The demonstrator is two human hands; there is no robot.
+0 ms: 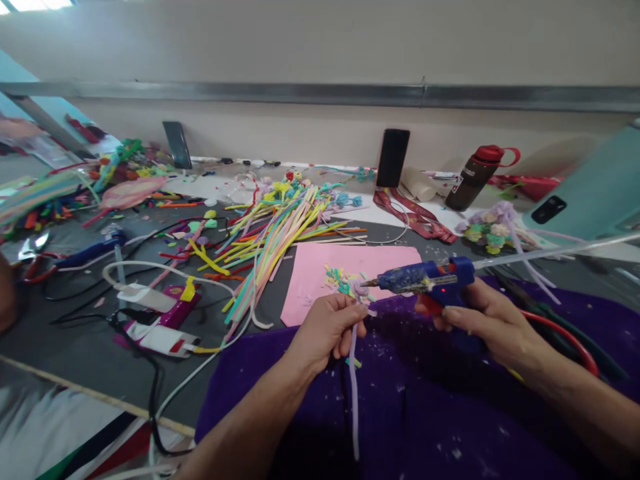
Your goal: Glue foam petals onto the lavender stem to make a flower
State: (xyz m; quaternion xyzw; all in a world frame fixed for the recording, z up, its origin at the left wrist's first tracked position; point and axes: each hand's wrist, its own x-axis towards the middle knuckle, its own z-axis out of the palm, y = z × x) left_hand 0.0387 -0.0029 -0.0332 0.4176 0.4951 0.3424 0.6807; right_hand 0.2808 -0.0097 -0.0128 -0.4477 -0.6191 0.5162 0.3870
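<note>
My left hand (333, 327) is closed in a pinch on a lilac pipe cleaner (355, 400), whose long stem hangs down below the fingers. At its top, a small fuzzy lilac bunch shows just above my fingertips. Wrapped round a blue hot glue gun (425, 277) is my right hand (480, 310). The gun's metal nozzle points left, at or very near the lilac bunch; I cannot tell if they touch. A clear glue stick (555, 252) sticks out from its back. Behind my left hand, small cut pipe cleaner pieces (345, 277) lie on a pink sheet (305, 267).
Many coloured pipe cleaners (280, 240) lie centre-left. A plugged power strip (183, 307) with cables sits left, near a second glue gun (95, 250) and pliers (35, 260). Two phones lean against the wall. A dark bottle (475, 177) and pipe-cleaner flowers (493, 227) stand right. Another person's hand (6, 297) shows far left.
</note>
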